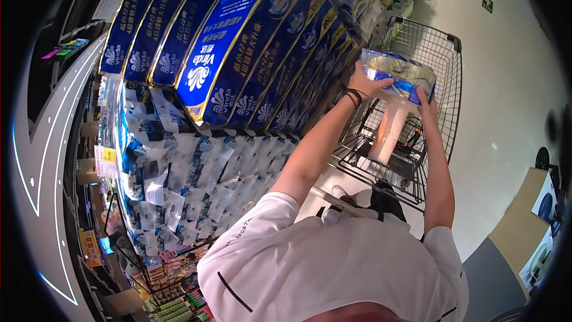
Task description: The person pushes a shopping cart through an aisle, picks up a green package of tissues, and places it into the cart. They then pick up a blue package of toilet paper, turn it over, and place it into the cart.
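Observation:
Both my hands grip a plastic-wrapped paper pack (405, 71) with blue, gold and clear film, holding it over the shopping cart (457, 77). My left hand (368, 82) is closed on its near left side, a dark band on that wrist. On the near right corner presses my right hand (427, 107), thumb on the film. Below the pack, a long pale orange and white package (390, 131) stands or leans inside the cart; its upper end is partly covered by the pack.
On the left rises a stack of blue Vinda tissue packs (238, 42) above clear-wrapped paper packs (196, 173). Lower left are shelves with small goods (173, 274). A grey and tan display (506, 256) stands at the right. Pale floor (494, 83) runs beside the cart.

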`<state>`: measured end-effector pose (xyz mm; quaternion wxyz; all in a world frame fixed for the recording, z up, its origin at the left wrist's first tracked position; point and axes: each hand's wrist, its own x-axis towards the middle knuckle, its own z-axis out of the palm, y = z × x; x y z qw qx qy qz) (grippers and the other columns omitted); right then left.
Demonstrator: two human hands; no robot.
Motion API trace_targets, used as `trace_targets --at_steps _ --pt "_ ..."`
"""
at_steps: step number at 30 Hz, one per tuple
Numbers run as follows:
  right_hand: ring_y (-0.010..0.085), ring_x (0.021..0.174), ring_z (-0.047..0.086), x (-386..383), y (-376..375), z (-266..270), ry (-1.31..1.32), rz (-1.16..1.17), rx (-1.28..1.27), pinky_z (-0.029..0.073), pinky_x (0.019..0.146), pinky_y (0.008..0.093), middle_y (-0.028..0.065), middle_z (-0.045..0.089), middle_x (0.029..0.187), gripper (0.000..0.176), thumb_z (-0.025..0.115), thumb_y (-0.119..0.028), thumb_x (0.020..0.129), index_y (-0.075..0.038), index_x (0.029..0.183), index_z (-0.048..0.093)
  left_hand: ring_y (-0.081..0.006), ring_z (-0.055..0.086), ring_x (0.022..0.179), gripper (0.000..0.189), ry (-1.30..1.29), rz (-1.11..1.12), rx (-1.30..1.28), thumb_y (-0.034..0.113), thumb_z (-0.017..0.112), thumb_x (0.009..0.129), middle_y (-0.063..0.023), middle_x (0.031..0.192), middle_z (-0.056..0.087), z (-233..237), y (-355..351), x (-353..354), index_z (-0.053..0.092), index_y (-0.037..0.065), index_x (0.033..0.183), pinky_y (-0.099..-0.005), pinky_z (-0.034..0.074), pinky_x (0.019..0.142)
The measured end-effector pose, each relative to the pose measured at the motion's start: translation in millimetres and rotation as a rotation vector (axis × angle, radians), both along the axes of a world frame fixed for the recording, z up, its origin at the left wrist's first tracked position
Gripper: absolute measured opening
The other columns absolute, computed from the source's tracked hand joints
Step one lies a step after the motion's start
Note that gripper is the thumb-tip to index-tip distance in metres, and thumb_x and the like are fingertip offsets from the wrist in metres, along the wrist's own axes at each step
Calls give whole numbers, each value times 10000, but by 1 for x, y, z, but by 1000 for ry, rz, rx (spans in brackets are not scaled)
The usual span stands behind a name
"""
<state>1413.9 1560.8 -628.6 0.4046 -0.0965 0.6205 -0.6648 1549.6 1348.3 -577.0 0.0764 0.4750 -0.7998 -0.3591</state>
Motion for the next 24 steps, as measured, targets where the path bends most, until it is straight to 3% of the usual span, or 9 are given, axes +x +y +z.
trace_targets --at_steps 2,4,6,11,14,19,24 --pt "277 1377 464 1 -5 -12 28 -1 -58 366 1138 523 107 511 1486 849 675 -638 919 -124 1543 417 -296 674 1161 1203 157 -4 102 601 968 571 -228 1267 667 8 5 4 403 -82 1384 -380 531 1011" --pt "245 1285 551 8 -12 1 46 -117 -52 399 1119 350 160 581 1413 775 697 -481 965 -14 1521 428 -277 674 1150 1160 175 5 115 559 978 591 -218 1267 667 13 6 2 409 -80 1374 -377 536 998" --pt "246 1281 553 5 -17 -3 22 -127 -93 401 1115 349 163 587 1401 774 700 -479 964 -8 1515 429 -269 680 1133 1163 165 30 105 563 981 584 -212 1260 669 24 10 -2 410 -78 1370 -373 543 984" --pt "250 1270 563 -2 -18 -5 34 -76 -95 399 1118 356 169 601 1384 771 675 -513 975 -8 1506 435 -243 665 1131 1138 240 28 97 483 992 623 -193 1251 659 -2 4 -3 368 -86 1386 -361 542 973" --pt "258 1263 572 0 -18 -16 70 -89 -42 403 1115 363 182 613 1368 763 653 -529 985 -13 1504 438 -277 683 1123 1115 354 35 67 453 1002 599 -213 1246 669 -23 3 -1 397 -72 1375 -378 548 976" --pt "264 1240 584 8 -13 -23 153 -52 -79 420 1100 373 182 613 1360 715 612 -504 1017 -28 1517 427 -294 679 1129 1092 340 34 72 438 1001 612 -220 1252 660 -14 11 10 396 -69 1367 -394 548 964" --pt "266 1229 584 21 -6 -18 65 -67 -106 431 1084 374 173 611 1354 707 614 -481 1022 -20 1523 423 -298 677 1134 1098 367 39 75 435 999 619 -229 1250 656 -14 20 20 382 -72 1373 -395 545 970"
